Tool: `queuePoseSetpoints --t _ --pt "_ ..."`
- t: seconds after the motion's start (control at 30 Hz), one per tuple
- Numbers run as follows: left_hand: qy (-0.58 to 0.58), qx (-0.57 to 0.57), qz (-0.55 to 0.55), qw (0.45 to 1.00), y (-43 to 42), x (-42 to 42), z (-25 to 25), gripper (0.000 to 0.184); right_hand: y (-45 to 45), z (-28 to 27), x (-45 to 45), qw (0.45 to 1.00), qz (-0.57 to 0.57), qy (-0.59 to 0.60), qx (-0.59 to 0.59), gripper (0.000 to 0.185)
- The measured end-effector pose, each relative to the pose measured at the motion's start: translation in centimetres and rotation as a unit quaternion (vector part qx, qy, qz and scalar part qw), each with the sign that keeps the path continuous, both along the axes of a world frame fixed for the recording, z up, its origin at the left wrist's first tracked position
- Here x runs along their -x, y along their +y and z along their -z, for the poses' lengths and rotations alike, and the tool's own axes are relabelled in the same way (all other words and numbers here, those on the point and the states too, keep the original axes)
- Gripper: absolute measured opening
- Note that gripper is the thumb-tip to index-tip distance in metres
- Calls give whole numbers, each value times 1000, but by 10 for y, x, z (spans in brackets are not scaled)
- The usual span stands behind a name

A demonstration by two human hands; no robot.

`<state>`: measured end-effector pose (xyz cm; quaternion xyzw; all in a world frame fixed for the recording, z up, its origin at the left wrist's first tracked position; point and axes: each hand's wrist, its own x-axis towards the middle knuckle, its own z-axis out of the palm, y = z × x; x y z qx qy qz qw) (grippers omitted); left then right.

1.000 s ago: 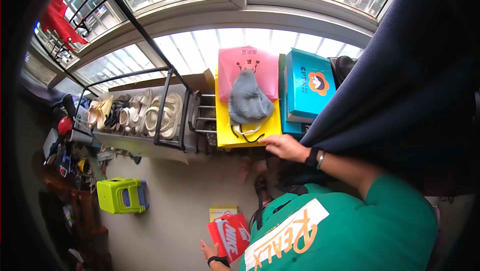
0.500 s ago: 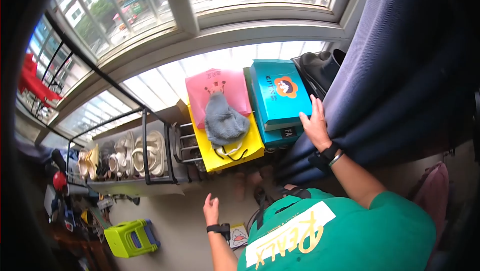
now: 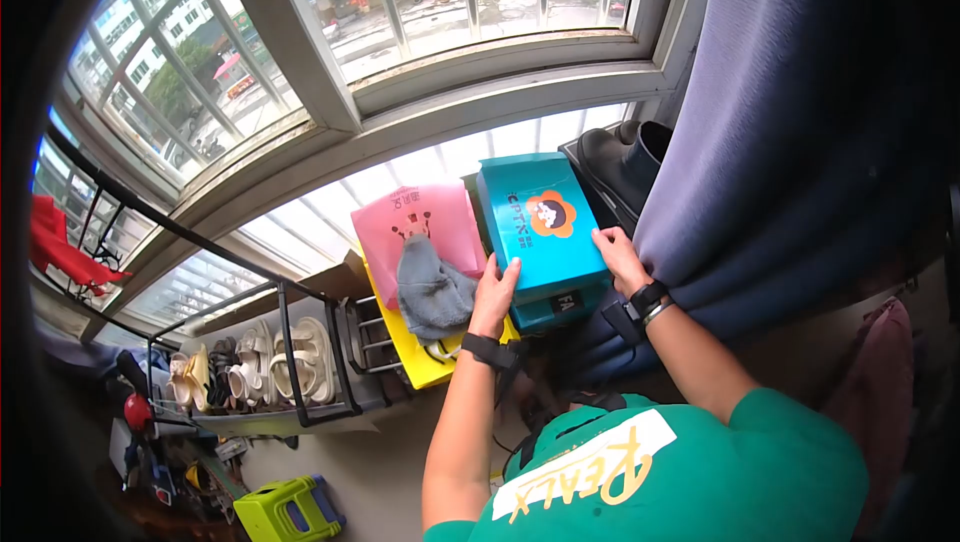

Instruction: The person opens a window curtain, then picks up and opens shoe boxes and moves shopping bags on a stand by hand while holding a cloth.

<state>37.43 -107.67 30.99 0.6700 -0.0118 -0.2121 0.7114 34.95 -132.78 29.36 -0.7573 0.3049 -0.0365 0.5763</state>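
You seem to be steadying the blue box [image 3: 545, 260], left hand [image 3: 491, 300] and right hand [image 3: 622, 258] beside it, fingers part-curled, grip unclear; any shift calls for both.

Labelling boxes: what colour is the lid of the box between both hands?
Bright teal-blue lid, with an orange flower-shaped logo; clearest in the head view.

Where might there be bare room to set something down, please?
The floor shows a bare patch between the shoe stand, the green stool and the left forearm. Above, it is crowded: shoes line the stand, while the yellow bag, pink bag and blue box sit close together, the left hand and right hand at the box.
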Motion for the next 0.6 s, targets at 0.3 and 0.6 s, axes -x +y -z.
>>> queuePoseSetpoints --t 0.3,0.6 --pt "111 158 3 981 -15 -19 8 62 0 -11 17 956 -167 -44 -237 63" --pt "1 182 -93 979 6 12 -25 86 21 -41 22 943 -212 -144 -211 72"
